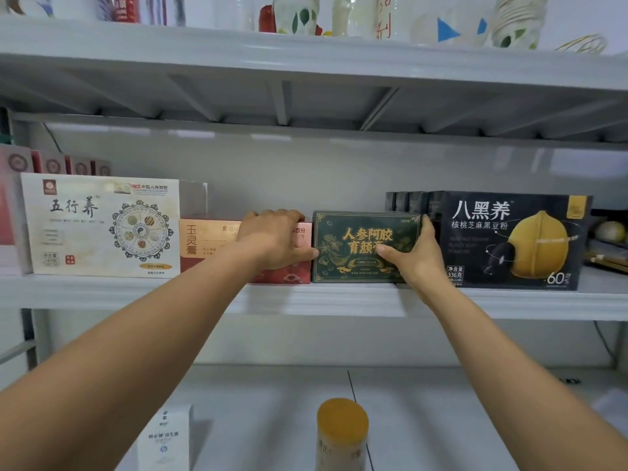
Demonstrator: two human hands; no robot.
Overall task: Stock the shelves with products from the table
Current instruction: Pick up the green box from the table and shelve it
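Observation:
A dark green box with gold lettering (356, 232) stands upright on the middle shelf (204, 294), between a pink-and-red box (204, 246) and a large black box (509, 239). My right hand (414, 253) grips the green box's right end, thumb across its front and fingers behind its right edge. My left hand (272, 239) lies over the pink-and-red box, fingers curled over its top, thumb touching the green box's left edge.
A wide white box (98, 226) fills the shelf's left part, small pink boxes (51, 164) behind it. Cups and bottles (295, 15) line the top shelf. On the lower shelf stand a yellow-capped bottle (341, 433) and a small white box (166, 436).

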